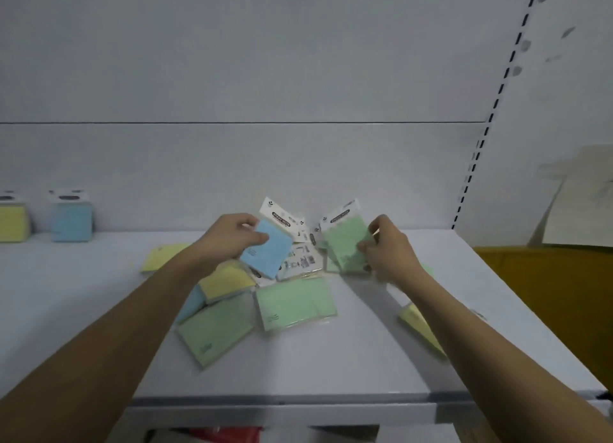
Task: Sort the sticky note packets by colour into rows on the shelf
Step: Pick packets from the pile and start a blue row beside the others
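My left hand (232, 237) grips a blue sticky note packet (268, 250), lifted above a loose pile on the white shelf (331, 359). My right hand (388, 247) grips a green packet (345, 240), tilted up beside the blue one. Under and around my hands lie two green packets (295, 303) (215, 330), a yellow packet (225, 283), another blue one (192, 303) and a face-down white-backed packet (300, 260). Single yellow packets lie at the left (162, 252) and right (421, 330). Against the back wall at far left stand a yellow packet (11, 220) and a blue packet (71, 218).
The shelf's front edge (298, 401) runs across the lower frame. A slotted upright (491, 111) marks the shelf's right end. Beyond it is a dark yellow surface (547, 283). Something red (225, 434) shows below the shelf.
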Demonstrator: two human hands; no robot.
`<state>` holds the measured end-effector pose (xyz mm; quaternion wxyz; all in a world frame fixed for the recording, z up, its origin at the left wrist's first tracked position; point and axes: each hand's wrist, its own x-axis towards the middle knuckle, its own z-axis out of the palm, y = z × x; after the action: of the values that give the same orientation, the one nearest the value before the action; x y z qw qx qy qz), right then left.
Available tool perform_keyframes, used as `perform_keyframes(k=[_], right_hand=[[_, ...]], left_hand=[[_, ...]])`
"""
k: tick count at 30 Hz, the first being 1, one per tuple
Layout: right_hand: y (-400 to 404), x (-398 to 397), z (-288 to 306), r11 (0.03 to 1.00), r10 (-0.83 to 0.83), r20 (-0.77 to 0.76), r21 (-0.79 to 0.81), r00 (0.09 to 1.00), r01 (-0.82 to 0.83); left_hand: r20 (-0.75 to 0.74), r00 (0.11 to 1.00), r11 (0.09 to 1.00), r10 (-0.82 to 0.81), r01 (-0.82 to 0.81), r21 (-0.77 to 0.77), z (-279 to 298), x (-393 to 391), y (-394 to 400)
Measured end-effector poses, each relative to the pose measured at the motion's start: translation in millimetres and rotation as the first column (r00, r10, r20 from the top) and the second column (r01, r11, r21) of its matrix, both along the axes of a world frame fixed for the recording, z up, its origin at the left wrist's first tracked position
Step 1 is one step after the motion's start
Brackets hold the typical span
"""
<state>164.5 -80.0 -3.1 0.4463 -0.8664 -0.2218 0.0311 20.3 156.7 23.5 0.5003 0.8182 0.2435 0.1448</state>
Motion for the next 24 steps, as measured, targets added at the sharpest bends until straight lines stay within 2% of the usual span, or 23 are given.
perform_keyframes(k=[3,6,8,13,20,24], right_hand=[[-0.6,2.6,6.8,0.968,0.059,-0.075,0.247,0.995,-0.038],[13.6,-5.1,13.1,0.869,0.266,-0.172,0.468,0.948,-0.159],[29.1,-18.6,15.0,0.800,0.387,-0.216,0.561,0.896,-0.211],[74.2,-64.0,12.5,0.751,0.491,-0.220,0.598,0.843,-0.281],[127.1,-129.8,25.5,0.661,0.630,-0.191,0.641,0.753,-0.391],[159.6,-176.5,31.7,0.654,0.662,-0.214,0.634,0.718,-0.413]], left_hand=[[0.047,0.997,0.982,0.062,-0.053,-0.181,8.8,-30.5,-1.0],[0.108,0.985,0.957,0.133,-0.100,-0.272,16.4,-61.0,1.2],[0.140,0.972,0.946,0.188,-0.141,-0.293,16.9,-84.3,2.1],[0.267,0.898,0.896,0.349,-0.237,-0.374,11.5,-151.5,13.6],[0.276,0.823,0.836,0.498,-0.371,-0.404,7.5,-241.2,35.3],[0.278,0.786,0.805,0.552,-0.416,-0.423,6.8,-290.5,51.1]])
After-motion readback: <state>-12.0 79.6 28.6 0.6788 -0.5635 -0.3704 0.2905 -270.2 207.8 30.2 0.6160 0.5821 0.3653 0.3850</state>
